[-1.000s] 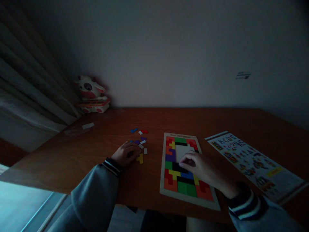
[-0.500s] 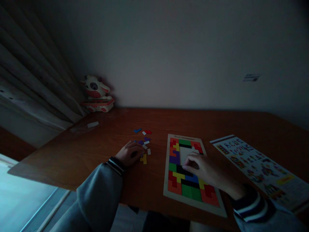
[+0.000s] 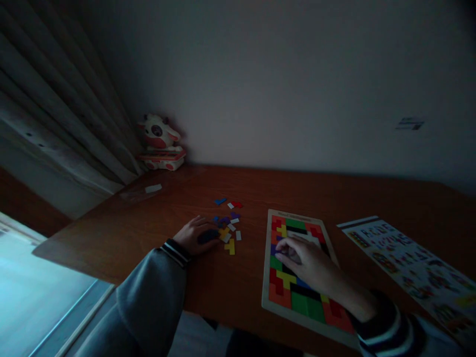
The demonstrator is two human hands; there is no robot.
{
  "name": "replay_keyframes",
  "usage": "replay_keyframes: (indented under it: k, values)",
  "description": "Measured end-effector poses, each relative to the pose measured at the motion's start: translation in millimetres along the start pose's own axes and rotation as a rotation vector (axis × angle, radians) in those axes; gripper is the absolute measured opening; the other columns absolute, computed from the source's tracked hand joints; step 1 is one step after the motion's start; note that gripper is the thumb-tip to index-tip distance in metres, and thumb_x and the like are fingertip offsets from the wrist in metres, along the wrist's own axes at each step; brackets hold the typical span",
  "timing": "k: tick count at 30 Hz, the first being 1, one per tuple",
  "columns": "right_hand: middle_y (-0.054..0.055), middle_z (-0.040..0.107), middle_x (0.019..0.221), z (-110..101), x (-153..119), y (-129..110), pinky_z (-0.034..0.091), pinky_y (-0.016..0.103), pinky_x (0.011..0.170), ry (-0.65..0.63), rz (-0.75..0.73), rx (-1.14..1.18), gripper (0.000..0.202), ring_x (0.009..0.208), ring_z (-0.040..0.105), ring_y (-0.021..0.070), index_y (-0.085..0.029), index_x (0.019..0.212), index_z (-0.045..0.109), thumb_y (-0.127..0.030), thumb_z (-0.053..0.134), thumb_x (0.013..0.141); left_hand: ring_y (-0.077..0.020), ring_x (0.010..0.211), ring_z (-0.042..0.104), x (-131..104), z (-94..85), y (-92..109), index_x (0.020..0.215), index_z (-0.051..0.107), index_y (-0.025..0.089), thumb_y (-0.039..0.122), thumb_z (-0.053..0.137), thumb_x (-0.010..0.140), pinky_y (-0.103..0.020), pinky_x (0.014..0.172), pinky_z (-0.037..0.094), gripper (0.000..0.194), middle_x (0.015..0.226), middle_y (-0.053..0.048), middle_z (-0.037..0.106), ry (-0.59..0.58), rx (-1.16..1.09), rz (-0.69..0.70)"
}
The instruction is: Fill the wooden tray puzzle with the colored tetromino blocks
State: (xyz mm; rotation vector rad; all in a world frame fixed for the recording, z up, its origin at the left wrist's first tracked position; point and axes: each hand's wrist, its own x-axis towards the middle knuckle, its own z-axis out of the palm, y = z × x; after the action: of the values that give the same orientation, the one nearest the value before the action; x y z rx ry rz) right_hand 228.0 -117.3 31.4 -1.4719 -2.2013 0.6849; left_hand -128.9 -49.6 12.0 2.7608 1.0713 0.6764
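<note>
My left hand (image 3: pixel 196 236) rests on the table at the left edge of a group of loose puzzle pieces, thumb and fingers apart around a dark patch. A yellow piece (image 3: pixel 231 246), a blue piece (image 3: pixel 220 201) and a red piece (image 3: pixel 237 204) lie among purple and white ones. Over the wooden puzzle board (image 3: pixel 265 282) is my right hand (image 3: pixel 303 255), thumb and forefinger apart, fingertips near a purple piece (image 3: pixel 273 249) at the board's left side. Coloured pieces fill much of the board; a pale bare area shows near the top, partly behind the hand.
A printed sheet of coloured figures (image 3: pixel 394 253) lies right of the board. A cow-shaped toy (image 3: pixel 159 141) stands at the back left, near a curtain (image 3: pixel 63 99). A small white label (image 3: pixel 153 188) is on the table (image 3: pixel 230 282). The wall runs behind.
My right hand has moved a little up and left over the board, toward the purple piece. My left hand has drawn back slightly, uncovering more loose pieces. The view has shifted a little.
</note>
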Motion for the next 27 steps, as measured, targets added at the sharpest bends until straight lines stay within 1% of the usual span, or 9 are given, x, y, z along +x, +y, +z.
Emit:
replay_keyframes:
  k: [2,5,7,9,13,18,22,25,27]
  values:
    - [0.005,0.069,0.102,10,9,-19,0.051,0.037,0.087,-0.007,-0.092,-0.041,0.013,0.095,0.065,0.0199,-0.022,0.101,0.065,-0.028,0.057,0.093,-0.0241,0.104,0.064,-7,-5.1,-4,0.113,0.066,0.022,0.045,0.068,0.085,-0.042,0.093,0.051,0.036,0.115,-0.010,0.069,-0.018,0.008,-0.017]
    - [0.007,0.064,0.125,30,22,-43,0.046,0.042,0.101,-0.027,-0.245,-0.104,0.028,0.114,0.060,0.0223,-0.022,0.122,0.061,-0.026,0.055,0.095,-0.0253,0.108,0.064,-16,-7.6,-11,0.118,0.065,0.023,0.049,0.071,0.081,-0.044,0.097,0.050,0.045,0.122,-0.010,0.067,-0.035,0.001,-0.020]
    - [0.008,0.059,0.137,44,29,-54,0.044,0.043,0.104,-0.035,-0.326,-0.167,0.038,0.122,0.055,0.0239,-0.021,0.134,0.055,-0.025,0.052,0.096,-0.0263,0.112,0.063,-19,-6.7,-13,0.119,0.065,0.022,0.050,0.071,0.081,-0.045,0.098,0.049,0.048,0.126,-0.011,0.066,-0.041,-0.003,-0.007]
    - [0.009,0.055,0.143,54,34,-60,0.044,0.045,0.105,-0.037,-0.367,-0.234,0.041,0.126,0.052,0.0257,-0.019,0.138,0.052,-0.025,0.051,0.097,-0.0270,0.112,0.063,-20,-4.8,-15,0.118,0.066,0.022,0.050,0.070,0.082,-0.047,0.098,0.049,0.046,0.127,-0.011,0.065,-0.043,0.011,0.000]
    - [0.009,0.060,0.136,65,36,-64,0.045,0.047,0.102,-0.063,-0.375,-0.307,0.035,0.123,0.054,0.0267,-0.018,0.130,0.060,-0.023,0.054,0.096,-0.0263,0.109,0.064,-19,-0.1,-13,0.120,0.067,0.023,0.049,0.064,0.088,-0.047,0.095,0.050,0.041,0.124,-0.011,0.067,-0.022,0.069,-0.018]
    - [0.010,0.066,0.127,58,41,-71,0.046,0.047,0.098,-0.046,-0.315,-0.313,0.019,0.116,0.058,0.0277,-0.017,0.106,0.071,-0.025,0.059,0.094,-0.0236,0.102,0.065,-16,4.0,-8,0.115,0.069,0.024,0.046,0.059,0.093,-0.043,0.092,0.052,0.034,0.118,-0.008,0.070,0.008,0.084,0.000]
    - [0.009,0.067,0.120,54,60,-79,0.046,0.045,0.096,-0.014,-0.299,-0.249,0.022,0.110,0.061,0.0248,-0.020,0.112,0.068,-0.025,0.054,0.096,-0.0236,0.103,0.065,-18,0.5,-7,0.119,0.067,0.025,0.044,0.060,0.092,-0.043,0.093,0.052,0.034,0.119,-0.008,0.069,0.016,0.025,0.002]
    - [0.009,0.067,0.120,61,78,-86,0.044,0.042,0.099,-0.016,-0.308,-0.221,0.024,0.113,0.059,0.0236,-0.018,0.115,0.067,-0.023,0.051,0.097,-0.0249,0.107,0.063,-23,-7.1,-9,0.127,0.062,0.022,0.043,0.065,0.089,-0.043,0.094,0.052,0.044,0.121,-0.011,0.067,0.027,-0.040,-0.010]
    - [0.011,0.066,0.122,67,88,-90,0.043,0.041,0.101,-0.024,-0.328,-0.216,0.026,0.115,0.058,0.0236,-0.016,0.118,0.066,-0.022,0.053,0.096,-0.0246,0.104,0.064,-28,-11.5,-13,0.128,0.061,0.022,0.043,0.066,0.087,-0.042,0.093,0.052,0.047,0.119,-0.011,0.068,0.021,-0.062,-0.018]
